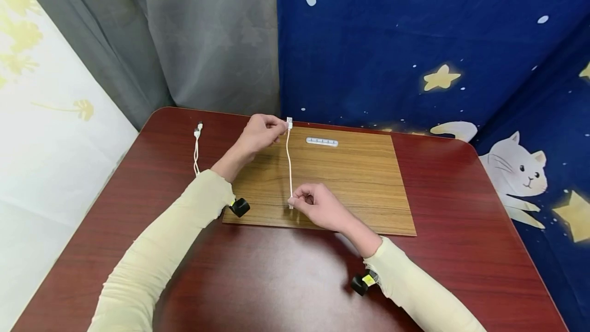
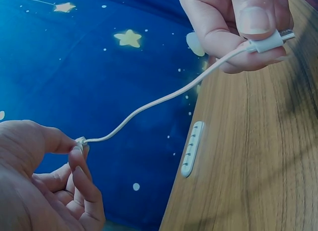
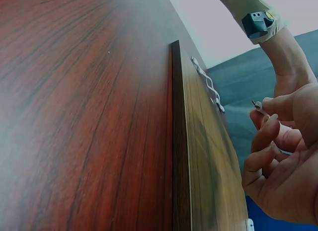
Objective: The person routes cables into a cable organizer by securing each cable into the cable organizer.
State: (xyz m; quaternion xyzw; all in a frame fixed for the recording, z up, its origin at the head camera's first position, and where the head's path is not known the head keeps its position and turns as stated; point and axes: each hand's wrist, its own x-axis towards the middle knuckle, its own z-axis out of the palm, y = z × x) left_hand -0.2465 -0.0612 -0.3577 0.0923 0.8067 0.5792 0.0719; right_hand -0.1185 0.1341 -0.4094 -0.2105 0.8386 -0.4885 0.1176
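Observation:
A short white USB cable (image 1: 289,163) is stretched above the wooden board (image 1: 359,183). At the far end, my left hand (image 1: 264,132) pinches it just beside the wide USB plug (image 1: 289,121). My right hand (image 1: 320,205) grips the near end between thumb and fingers. In the left wrist view, the white connector (image 2: 268,42) there shows a small metal tip pointing away from the cord. My left hand (image 2: 54,176) covers most of its plug in that view. On the board's far part lies a white slotted cable holder (image 1: 321,142).
Another white cable (image 1: 196,152), doubled over, lies on the red-brown table (image 1: 276,275) left of the board, partly behind my left arm. A grey curtain (image 1: 216,40) and a blue star-patterned curtain (image 1: 369,55) hang behind the table's far edge.

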